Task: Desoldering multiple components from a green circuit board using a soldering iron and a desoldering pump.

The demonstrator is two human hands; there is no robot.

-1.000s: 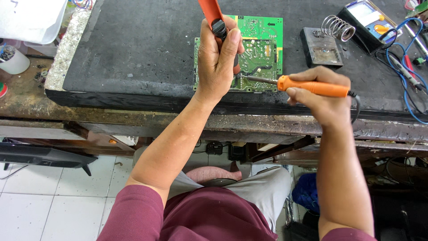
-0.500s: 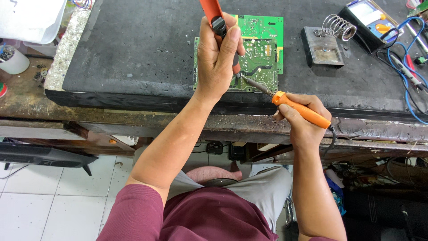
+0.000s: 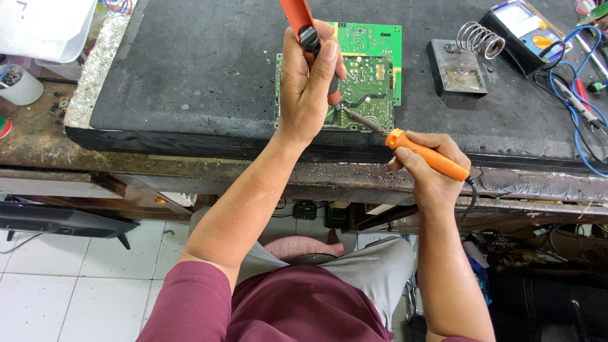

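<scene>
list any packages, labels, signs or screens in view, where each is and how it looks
Meter: top right of the bench, dark flat box with a pale face panel and an orange patch.
White tub: top left corner, rounded plastic container, plain.
White cup: left edge, small and round.
No signs in view.

Maroon short sleeves, grey trousers — bare forearms.

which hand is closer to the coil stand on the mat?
Right. The right hand grips the orange iron at the bench edge, below and slightly left of the coil stand. The left hand, holding an orange-black tool over the green board, sits farther left.
</scene>
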